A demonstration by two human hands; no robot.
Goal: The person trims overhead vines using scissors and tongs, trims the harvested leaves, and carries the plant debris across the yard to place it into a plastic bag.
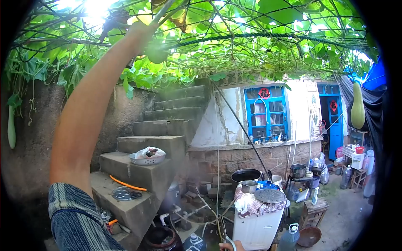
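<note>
My left arm reaches up across the left of the view, and my left hand (141,34) is closed at a thick green stem (162,13) among the leaves; its fingers are only partly clear. Just below this hand hangs a rounded pale green fruit (157,52), blurred. At the bottom edge my right hand (234,246) is closed on the handles of scissors (228,240), whose blades point upward. Only part of that hand shows.
Netting and a rope (268,35) hold up the vines overhead. Long gourds hang at the far left (11,127) and right (357,106). Concrete steps (173,113) carry a colander (147,158). A white cabinet (256,230), water bottle (289,238) and wooden stool (315,209) stand below.
</note>
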